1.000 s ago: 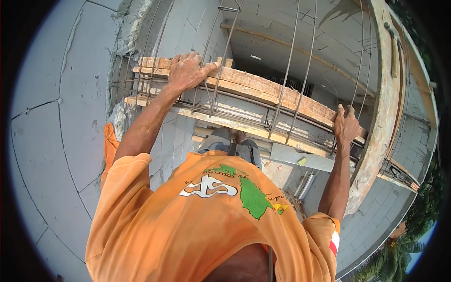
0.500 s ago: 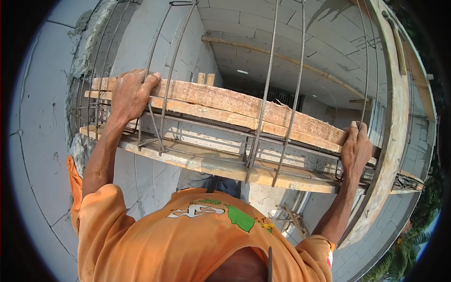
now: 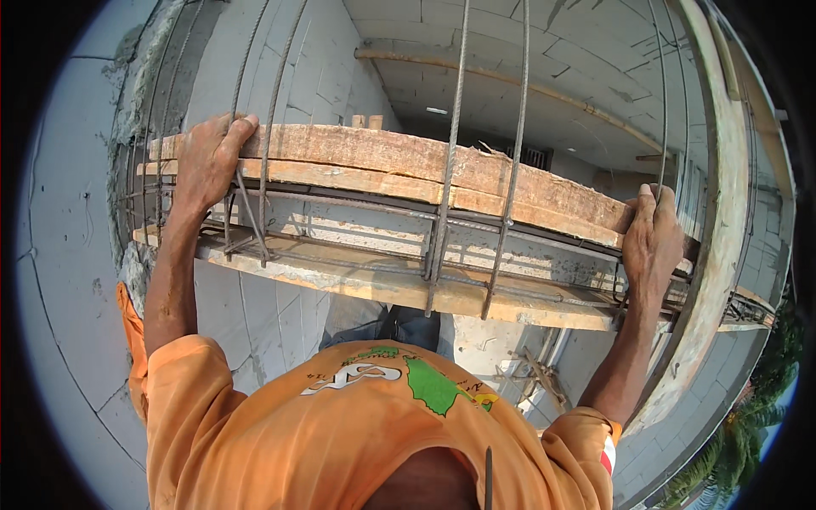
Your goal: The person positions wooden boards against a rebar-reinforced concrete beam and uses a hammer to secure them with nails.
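A rough wooden plank (image 3: pixel 374 149) runs crosswise in front of me, on edge above a second, thinner strip of wood (image 3: pixel 357 180). My left hand (image 3: pixel 208 161) is closed over the plank's left end, thumb along its top edge beside an upright steel bar. Near the right end my right hand (image 3: pixel 653 238) grips the same plank, its fingers hooked over the top next to another bar. Below is a lower board (image 3: pixel 357 287), with a cage of steel bars between it and the plank. Upright rebar (image 3: pixel 456 85) passes in front of the plank.
A thick timber post (image 3: pixel 722 212) rises close to my right hand. Grey block wall (image 3: pixel 68 212) stands at the left. Beyond the plank lies a deep block-walled room crossed by a bamboo pole (image 3: pixel 501 75). Scrap wood (image 3: pixel 544 374) lies far below.
The view has shifted slightly, so plank, bars and hands sit higher in it and look a little larger. Both hands keep the same hold on the plank.
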A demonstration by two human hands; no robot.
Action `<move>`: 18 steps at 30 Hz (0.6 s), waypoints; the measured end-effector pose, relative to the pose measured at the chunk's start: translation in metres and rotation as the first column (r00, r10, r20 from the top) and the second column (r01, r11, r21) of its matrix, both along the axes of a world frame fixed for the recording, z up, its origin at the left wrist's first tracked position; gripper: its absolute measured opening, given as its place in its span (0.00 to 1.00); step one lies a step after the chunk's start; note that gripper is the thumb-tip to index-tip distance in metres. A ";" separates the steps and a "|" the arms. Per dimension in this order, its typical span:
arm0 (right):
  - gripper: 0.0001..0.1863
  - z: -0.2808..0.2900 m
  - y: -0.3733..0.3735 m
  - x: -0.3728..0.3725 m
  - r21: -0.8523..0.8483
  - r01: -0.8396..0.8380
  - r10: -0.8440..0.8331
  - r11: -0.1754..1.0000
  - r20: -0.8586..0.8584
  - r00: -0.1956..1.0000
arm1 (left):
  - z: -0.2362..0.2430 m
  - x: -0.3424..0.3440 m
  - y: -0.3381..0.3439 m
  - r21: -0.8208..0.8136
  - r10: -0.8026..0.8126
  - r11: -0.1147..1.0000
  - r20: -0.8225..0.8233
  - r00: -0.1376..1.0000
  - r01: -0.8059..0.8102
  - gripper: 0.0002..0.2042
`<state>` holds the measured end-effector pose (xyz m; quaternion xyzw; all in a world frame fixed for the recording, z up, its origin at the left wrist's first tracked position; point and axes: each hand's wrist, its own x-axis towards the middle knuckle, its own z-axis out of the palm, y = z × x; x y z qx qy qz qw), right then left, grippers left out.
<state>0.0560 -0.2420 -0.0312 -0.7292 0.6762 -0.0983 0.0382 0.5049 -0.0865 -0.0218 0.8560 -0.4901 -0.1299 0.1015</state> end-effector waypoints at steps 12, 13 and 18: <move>0.15 -0.004 0.009 -0.013 0.018 -0.038 0.036 0.999 0.110 0.993 | 0.001 0.010 0.010 -0.060 -0.213 0.976 -0.034 0.976 0.211 0.22; 0.16 -0.002 0.007 -0.010 0.039 -0.050 0.045 0.998 0.126 0.991 | 0.009 0.011 0.003 0.043 -0.223 0.974 -0.034 0.974 0.224 0.21; 0.20 0.012 -0.013 0.002 0.090 -0.178 0.173 0.980 0.059 0.983 | 0.020 0.013 -0.035 0.064 -0.331 0.942 -0.010 0.944 0.330 0.21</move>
